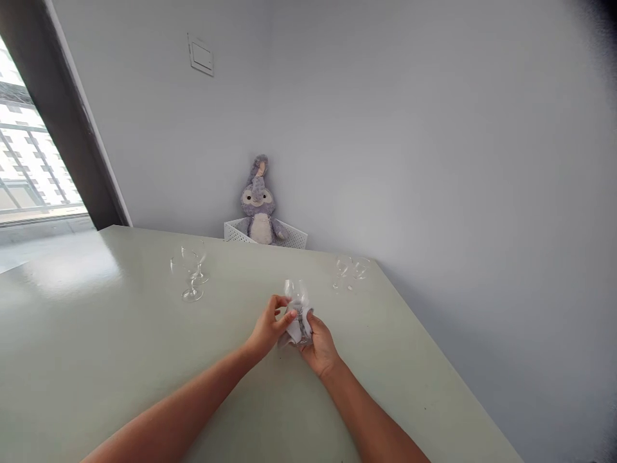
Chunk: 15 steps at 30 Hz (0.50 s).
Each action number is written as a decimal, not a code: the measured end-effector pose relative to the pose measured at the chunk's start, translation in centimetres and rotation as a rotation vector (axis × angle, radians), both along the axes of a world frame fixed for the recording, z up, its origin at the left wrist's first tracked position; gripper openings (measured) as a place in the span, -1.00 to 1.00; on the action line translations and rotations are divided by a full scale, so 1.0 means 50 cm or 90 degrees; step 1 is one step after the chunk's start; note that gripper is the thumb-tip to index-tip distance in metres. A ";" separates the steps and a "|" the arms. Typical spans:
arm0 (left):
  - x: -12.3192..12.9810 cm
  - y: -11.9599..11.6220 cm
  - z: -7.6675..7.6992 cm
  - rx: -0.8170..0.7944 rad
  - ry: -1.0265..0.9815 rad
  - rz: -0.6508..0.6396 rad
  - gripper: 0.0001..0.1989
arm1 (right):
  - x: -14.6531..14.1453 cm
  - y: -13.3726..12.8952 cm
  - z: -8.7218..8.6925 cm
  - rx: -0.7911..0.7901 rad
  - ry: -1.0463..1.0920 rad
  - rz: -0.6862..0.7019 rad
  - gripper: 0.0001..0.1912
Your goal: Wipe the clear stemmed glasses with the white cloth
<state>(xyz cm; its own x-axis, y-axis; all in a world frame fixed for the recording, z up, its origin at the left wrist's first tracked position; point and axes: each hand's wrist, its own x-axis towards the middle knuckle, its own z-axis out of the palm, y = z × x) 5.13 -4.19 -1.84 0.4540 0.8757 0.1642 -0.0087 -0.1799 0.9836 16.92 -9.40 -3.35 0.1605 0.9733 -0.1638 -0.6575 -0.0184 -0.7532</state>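
1. The left hand (268,326) and the right hand (322,346) are close together just below the centre of the frame, their fingers and thumbs closed on a greyish-white cloth (293,332).
2. The held glass (297,292), clear and thin, is wrapped by the cloth between the two hands; its upper part shows above the cloth, while its lower part is largely hidden.
3. The forearms reach in from the lower edge of the frame, over a pale green worktop (120,360).
4. Right of centre, two small clear glasses (342,266) stand side by side on the worktop, near its far right corner.
5. Left of centre, two larger stemmed glasses (193,294) stand upright, one partly behind the other.
6. Beyond the worktop's far edge, near the middle of the frame, a purple plush toy (261,225) sits in a white perforated basket (233,231).
7. Upper left, a switch plate (201,56) is set in the grey wall (409,128); at the far left edge is a bright window (33,157) beside a dark frame (62,109).
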 end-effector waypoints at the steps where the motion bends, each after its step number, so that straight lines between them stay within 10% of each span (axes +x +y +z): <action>1: -0.001 0.002 0.001 -0.058 -0.049 -0.034 -0.61 | 0.000 -0.001 0.001 0.007 -0.006 0.012 -0.69; 7: -0.015 0.007 0.012 -0.225 -0.202 -0.211 -0.31 | -0.005 -0.014 0.023 0.031 -0.022 0.140 -0.68; 15: -0.009 0.000 0.023 -0.226 -0.179 -0.061 -0.42 | 0.002 -0.009 0.026 0.051 -0.281 0.105 -0.78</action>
<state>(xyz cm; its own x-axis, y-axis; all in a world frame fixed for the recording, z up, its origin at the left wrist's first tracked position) 4.68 -4.20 -0.72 0.5169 0.8560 -0.0099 -0.2847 0.1828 0.9410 17.02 -9.83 -2.02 0.0407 0.9984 -0.0383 -0.2681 -0.0260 -0.9630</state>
